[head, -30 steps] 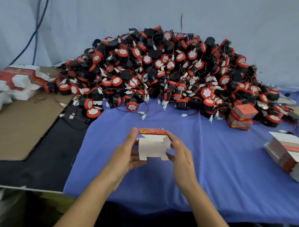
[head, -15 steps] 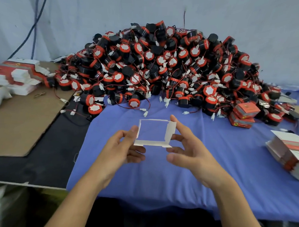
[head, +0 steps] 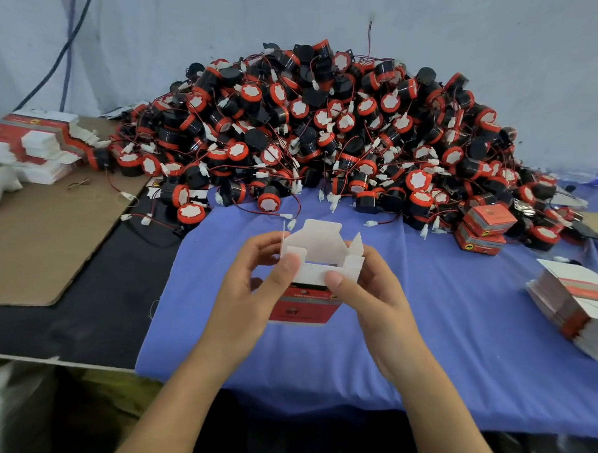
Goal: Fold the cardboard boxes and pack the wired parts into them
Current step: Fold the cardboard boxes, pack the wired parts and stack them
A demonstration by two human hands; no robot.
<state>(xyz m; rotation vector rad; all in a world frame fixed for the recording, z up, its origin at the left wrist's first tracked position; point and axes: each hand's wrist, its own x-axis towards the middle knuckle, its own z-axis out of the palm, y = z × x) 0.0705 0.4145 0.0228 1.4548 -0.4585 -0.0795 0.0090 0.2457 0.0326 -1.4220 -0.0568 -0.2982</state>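
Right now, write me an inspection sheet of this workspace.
Surface: blue cloth over the table; cardboard sheet and black mat at the left.
Job's things: box in the hands, top flaps open; heap of wired parts at the back; two closed boxes stacked at the heap's right edge; flat boxes piled at the right; another pile at the left.
Clutter: rubber band on the cardboard sheet.
Hands: left hand and right hand both grip the box.
Cables: dark cables hang down the wall, upper left.
Surroundings: pale wall behind the heap.
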